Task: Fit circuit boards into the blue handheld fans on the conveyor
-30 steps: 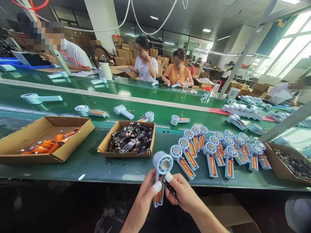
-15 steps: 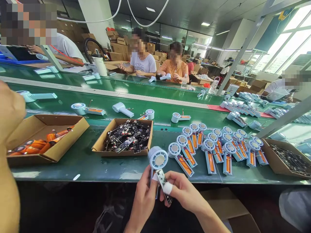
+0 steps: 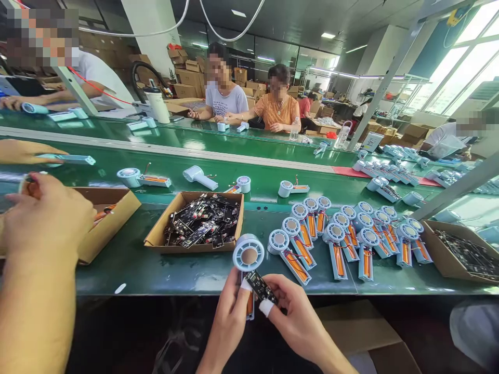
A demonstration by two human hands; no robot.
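My left hand [image 3: 230,314] grips a light-blue handheld fan housing [image 3: 248,253], its round head upward and its open handle partly hidden by my fingers. Orange shows inside the lower end of that handle. Between the thumb and fingers of my right hand [image 3: 298,317] is a black circuit board [image 3: 260,288], slanted across the handle just below the head. My left thumb reaches the board's upper end. White coverings wrap both thumb tips. To the right, several similar fan housings [image 3: 336,232] lie in a group with orange cells in their handles.
A cardboard box [image 3: 154,240] of black circuit boards stands behind my hands; another box [image 3: 440,265] is at the right. At left a co-worker's arm [image 3: 42,259] reaches over a box of orange parts [image 3: 113,231]. More housings [image 3: 128,176] lie on the green conveyor [image 3: 167,161].
The circuit board has turned to a flatter slant, showing its dark face. The co-worker's arm has come further in over the left box, and a second hand now holds a housing beyond it.
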